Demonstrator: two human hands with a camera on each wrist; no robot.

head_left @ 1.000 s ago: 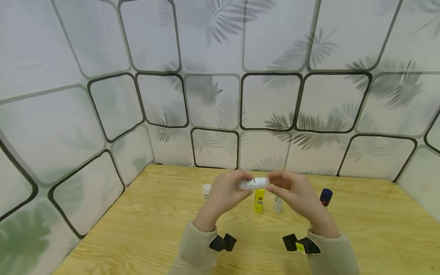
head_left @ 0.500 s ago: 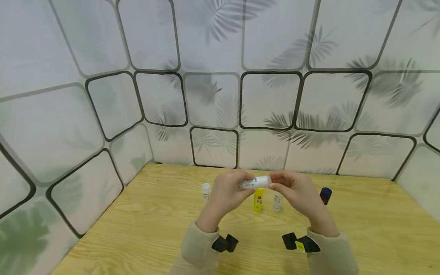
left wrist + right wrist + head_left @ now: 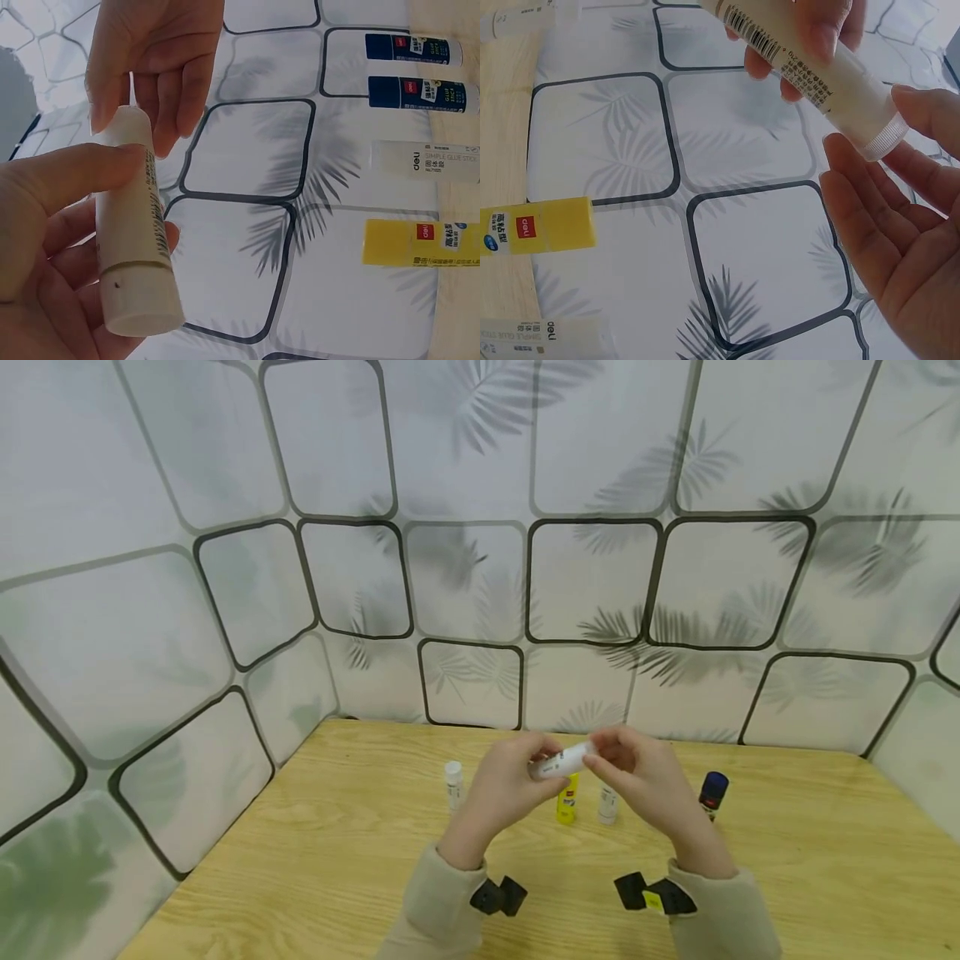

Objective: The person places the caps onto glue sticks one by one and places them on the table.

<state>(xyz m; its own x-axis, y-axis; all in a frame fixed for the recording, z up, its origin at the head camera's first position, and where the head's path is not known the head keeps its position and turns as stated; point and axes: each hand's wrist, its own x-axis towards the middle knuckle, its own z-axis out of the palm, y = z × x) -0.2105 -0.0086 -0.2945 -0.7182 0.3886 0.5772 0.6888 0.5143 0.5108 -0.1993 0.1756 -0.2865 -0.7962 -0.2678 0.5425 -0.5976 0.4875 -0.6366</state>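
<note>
In the head view my left hand point(image 3: 504, 785) grips the body of a white glue stick point(image 3: 562, 762) above the table. My right hand point(image 3: 647, 783) pinches its raised right end between thumb and fingers. The right wrist view shows the ribbed end point(image 3: 887, 137) of the held stick, with the right thumb on one side and fingertips on the other. Printed text and a barcode run along the body. Seen from the left wrist, the left thumb point(image 3: 112, 169) lies across the barrel, fingers curled behind it.
Behind the hands stand a yellow glue stick point(image 3: 567, 802), a white one point(image 3: 607, 804) and a navy-capped one point(image 3: 712, 792). Another white stick point(image 3: 453, 783) stands left of the left hand. A second navy stick point(image 3: 416, 48) shows from the left wrist. Patterned cloth point(image 3: 465, 577) walls the wooden table point(image 3: 315, 860).
The glue stick tilts more, its right end higher than its left. My left hand has shifted slightly right, toward the right hand. The standing sticks stay where they were.
</note>
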